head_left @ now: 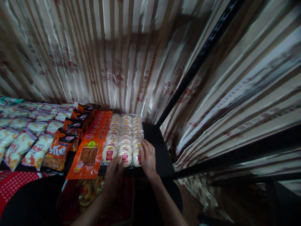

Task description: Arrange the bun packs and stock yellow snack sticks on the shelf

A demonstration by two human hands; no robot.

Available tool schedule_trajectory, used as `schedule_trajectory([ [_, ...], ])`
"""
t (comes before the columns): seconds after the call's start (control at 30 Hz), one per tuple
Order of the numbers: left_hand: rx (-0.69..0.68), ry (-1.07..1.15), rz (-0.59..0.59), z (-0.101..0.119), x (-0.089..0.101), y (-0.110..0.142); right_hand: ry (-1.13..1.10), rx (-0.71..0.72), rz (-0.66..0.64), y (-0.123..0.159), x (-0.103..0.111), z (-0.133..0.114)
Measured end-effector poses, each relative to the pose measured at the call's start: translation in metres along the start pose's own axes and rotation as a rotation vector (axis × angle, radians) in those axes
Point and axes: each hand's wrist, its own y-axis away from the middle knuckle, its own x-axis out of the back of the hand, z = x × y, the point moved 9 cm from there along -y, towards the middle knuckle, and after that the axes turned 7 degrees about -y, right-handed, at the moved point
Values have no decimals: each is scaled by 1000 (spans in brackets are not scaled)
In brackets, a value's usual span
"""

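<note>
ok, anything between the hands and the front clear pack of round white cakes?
Nothing visible. Both hands already rest on the front pack of round white cakes: left hand at its front edge, right hand on its right side.

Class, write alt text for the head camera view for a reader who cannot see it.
Two bare hands, left hand and right hand, rest on the front packs of round white cakes on a black shelf. Orange snack packets lie to the left, striped curtains behind.

The left hand (113,177) and right hand (147,158) hide the near edge of the clear-wrapped round white cakes (124,138); label print is unreadably small.
</note>
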Motion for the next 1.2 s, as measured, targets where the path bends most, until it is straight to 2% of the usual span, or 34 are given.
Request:
schedule_trajectory([
  [0.07, -36, 21, -7, 6, 4, -1, 25, -75, 71, 7, 13, 20],
  [0.17, -111, 62, -32, 23, 7, -4, 56, -157, 88, 21, 21, 40],
  [0.37, -210, 115, -97, 53, 2, -12, -17, -239, -3, 44, 9, 57],
  [0.53, -232, 97, -191, 65, -2, -21, -57, -268, -32, 46, 6, 57],
  [0.7, -253, 91, -216, 70, -4, -28, -72, -264, -59, 45, 7, 52],
  [0.8, -262, 76, -207, 69, -7, -27, -92, -242, -28, 45, 9, 51],
  [0.93, -281, 71, -127, 69, -7, -22, -125, -232, 46, 40, 14, 53],
  [1.2, -292, 27, -83, 71, -5, -33, -157, -249, -63, 13, 2, 59],
])
